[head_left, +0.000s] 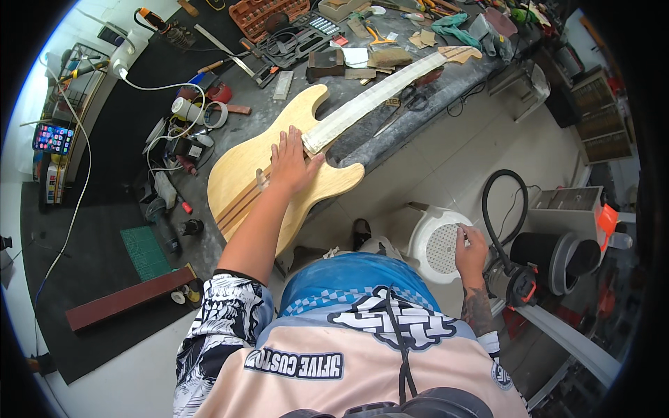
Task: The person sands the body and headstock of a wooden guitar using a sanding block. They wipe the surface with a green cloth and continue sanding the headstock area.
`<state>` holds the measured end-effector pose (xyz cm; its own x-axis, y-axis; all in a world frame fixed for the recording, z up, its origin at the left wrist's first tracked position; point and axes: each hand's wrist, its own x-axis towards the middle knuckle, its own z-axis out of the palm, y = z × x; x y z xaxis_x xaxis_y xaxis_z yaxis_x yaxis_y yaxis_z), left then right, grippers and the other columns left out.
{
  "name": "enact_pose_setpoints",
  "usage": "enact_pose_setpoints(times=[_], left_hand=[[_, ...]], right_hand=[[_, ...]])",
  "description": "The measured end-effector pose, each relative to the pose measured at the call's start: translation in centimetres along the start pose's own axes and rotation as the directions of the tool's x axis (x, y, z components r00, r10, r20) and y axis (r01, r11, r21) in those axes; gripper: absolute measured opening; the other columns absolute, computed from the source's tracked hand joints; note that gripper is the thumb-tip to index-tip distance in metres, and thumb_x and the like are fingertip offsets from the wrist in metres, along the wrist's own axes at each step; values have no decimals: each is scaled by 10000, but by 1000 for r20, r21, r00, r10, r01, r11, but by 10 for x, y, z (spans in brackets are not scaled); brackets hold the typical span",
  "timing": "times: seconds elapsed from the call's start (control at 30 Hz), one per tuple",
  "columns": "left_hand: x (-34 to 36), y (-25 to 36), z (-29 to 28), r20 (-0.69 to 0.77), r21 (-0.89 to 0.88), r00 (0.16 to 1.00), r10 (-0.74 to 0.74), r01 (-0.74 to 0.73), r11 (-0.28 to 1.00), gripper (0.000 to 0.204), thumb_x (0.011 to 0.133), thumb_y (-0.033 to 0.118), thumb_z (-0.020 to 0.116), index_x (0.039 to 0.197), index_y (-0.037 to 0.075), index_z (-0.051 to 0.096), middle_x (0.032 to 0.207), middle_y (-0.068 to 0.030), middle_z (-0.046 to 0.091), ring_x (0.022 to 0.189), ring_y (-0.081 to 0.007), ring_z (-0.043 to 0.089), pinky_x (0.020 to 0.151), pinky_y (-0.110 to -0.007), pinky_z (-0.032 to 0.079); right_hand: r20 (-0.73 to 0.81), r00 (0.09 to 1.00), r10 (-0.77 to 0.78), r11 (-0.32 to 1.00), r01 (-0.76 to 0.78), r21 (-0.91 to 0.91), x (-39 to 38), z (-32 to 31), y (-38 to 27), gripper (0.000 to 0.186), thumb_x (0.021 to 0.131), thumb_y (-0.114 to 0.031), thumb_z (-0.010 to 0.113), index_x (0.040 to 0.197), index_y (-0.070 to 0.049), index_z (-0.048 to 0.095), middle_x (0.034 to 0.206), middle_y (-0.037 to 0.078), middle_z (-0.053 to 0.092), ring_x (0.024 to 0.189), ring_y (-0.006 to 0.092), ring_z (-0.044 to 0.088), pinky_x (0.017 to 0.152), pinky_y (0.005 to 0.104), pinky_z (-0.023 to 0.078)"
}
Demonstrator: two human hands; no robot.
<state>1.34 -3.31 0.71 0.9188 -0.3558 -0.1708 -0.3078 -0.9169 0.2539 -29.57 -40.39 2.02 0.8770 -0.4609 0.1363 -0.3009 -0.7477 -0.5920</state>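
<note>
A pale wooden electric guitar body (pixel 240 164) with dark stripes down its middle lies on the workbench. Its neck (pixel 383 95) runs to the far right, the fretboard covered with whitish tape, and ends in a bare wooden headstock (pixel 463 53). My left hand (pixel 291 164) rests flat on the body beside the neck joint, fingers stretched out. Over the floor at the right, away from the guitar, is my right hand (pixel 472 249), its fingers curled in. Whatever it may hold is too small to make out. Behind it stands a white plastic stool (pixel 433 244).
The grey workbench (pixel 426 115) carries scissors (pixel 417 102), sandpaper pieces, an orange socket set (pixel 261 17) and a green cutting mat (pixel 145 252). A long reddish-brown block (pixel 125 299) lies at left. A vacuum (pixel 550 254) with a black hose (pixel 490 202) stands at right.
</note>
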Motion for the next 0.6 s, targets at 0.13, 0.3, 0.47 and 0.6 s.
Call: enact_pose_setpoints(times=[0.13, 0.3, 0.47, 0.6], left_hand=[[-19, 16, 7, -16, 24, 999, -34, 35, 999, 953, 1019, 605, 480, 1641, -27, 130, 1728, -223, 91, 1607, -386, 57, 1284, -552, 73], [-58, 38, 14, -72, 14, 996, 44, -43, 999, 929, 1018, 583, 493, 1630, -35, 166, 1709, -262, 119, 1597, -414, 83, 1274, -570, 108], [-111, 27, 18, -47, 29, 982, 182, -181, 983, 852, 1003, 508, 579, 1630, 30, 255, 1695, -239, 208, 1576, -415, 188, 1267, -552, 179], [-154, -3, 22, -40, 46, 996, 86, -84, 995, 797, 1002, 436, 606, 1627, 60, 285, 1699, -212, 225, 1576, -400, 201, 1264, -552, 192]], right_hand=[[25, 1000, 3, 1000, -3, -10, 17, 2, 3, 152, 964, -92, 677, 1067, -19, 762, 1005, 152, 728, 917, 316, 705, 848, 392, 558], [91, 995, -50, 996, 43, 74, 38, 22, -8, 153, 956, -90, 686, 1069, -18, 758, 1014, 154, 727, 925, 321, 702, 842, 400, 552], [145, 971, -188, 977, 170, 127, 63, 42, -31, 149, 952, -89, 690, 1073, -26, 752, 1016, 146, 723, 947, 320, 696, 847, 400, 549], [153, 952, -266, 957, 242, 158, 84, 56, -48, 141, 954, -83, 686, 1071, -35, 750, 1014, 136, 718, 940, 313, 691, 844, 398, 549]])
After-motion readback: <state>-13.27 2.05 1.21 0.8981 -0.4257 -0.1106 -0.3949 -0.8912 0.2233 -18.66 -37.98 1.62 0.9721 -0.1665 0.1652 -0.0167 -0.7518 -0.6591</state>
